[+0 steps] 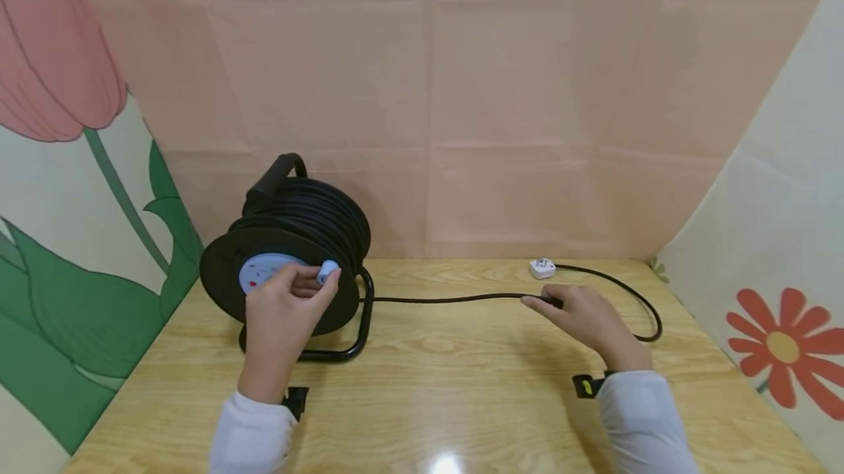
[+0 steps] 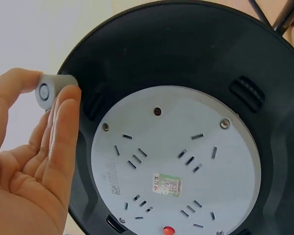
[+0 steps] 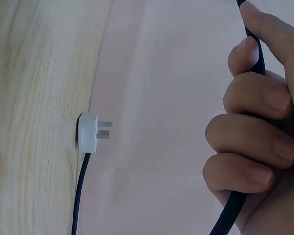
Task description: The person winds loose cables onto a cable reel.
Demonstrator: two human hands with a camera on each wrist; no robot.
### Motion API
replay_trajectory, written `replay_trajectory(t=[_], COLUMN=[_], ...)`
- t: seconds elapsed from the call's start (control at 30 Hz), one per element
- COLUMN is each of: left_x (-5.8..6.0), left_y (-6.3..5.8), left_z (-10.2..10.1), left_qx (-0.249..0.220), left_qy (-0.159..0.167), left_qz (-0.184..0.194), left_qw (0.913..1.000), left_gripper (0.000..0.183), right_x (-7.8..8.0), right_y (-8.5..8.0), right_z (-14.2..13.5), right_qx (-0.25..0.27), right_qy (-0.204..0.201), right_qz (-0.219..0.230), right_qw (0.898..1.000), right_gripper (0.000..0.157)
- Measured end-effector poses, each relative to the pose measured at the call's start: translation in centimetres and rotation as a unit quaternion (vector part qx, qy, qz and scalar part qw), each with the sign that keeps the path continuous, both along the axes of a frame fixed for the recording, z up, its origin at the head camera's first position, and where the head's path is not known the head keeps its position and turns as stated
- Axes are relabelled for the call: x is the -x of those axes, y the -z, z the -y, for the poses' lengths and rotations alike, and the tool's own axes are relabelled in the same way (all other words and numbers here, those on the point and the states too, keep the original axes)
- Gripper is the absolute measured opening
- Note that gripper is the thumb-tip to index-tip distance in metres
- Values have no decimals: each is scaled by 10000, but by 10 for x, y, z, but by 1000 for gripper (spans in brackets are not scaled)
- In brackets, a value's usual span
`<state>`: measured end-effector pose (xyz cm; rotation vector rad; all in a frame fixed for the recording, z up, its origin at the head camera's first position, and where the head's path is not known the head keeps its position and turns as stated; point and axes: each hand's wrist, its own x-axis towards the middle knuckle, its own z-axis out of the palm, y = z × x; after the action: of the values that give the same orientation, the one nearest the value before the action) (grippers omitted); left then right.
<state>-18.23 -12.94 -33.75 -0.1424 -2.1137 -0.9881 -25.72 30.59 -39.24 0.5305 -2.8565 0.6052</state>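
Note:
A black extension cord reel (image 1: 303,217) stands on the left of the table, with a round socket panel (image 2: 176,156) on its face. In front of it, my left hand (image 1: 286,313) pinches the small pale-blue knob (image 1: 327,271) at the rim between thumb and fingers. My right hand (image 1: 587,316) has its fingers curled round the black cable (image 1: 455,300), which stretches from the reel across to the right. Past that hand the cable loops back to a white plug (image 1: 542,268), lying with its metal prongs exposed.
The wooden table (image 1: 422,401) meets a pink sheet (image 1: 488,203) at the back. Patterned side panels bound it, with a tulip (image 1: 56,49) on the left and a red flower (image 1: 782,346) on the right. The reel's black tube stand (image 1: 336,353) rests on the tabletop.

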Motion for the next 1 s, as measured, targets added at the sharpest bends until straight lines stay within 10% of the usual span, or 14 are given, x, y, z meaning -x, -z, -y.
replay_trajectory(t=[1.0], left_x=[2], left_y=[1], left_z=[-1], left_qx=[535], left_qy=[423], left_qz=[2003], left_qw=[9774], left_gripper=[27], right_x=[6], right_y=[7], right_z=[11], right_qx=[-89], right_qy=[-280], right_qz=[-206], right_qw=[9994], right_gripper=[27])
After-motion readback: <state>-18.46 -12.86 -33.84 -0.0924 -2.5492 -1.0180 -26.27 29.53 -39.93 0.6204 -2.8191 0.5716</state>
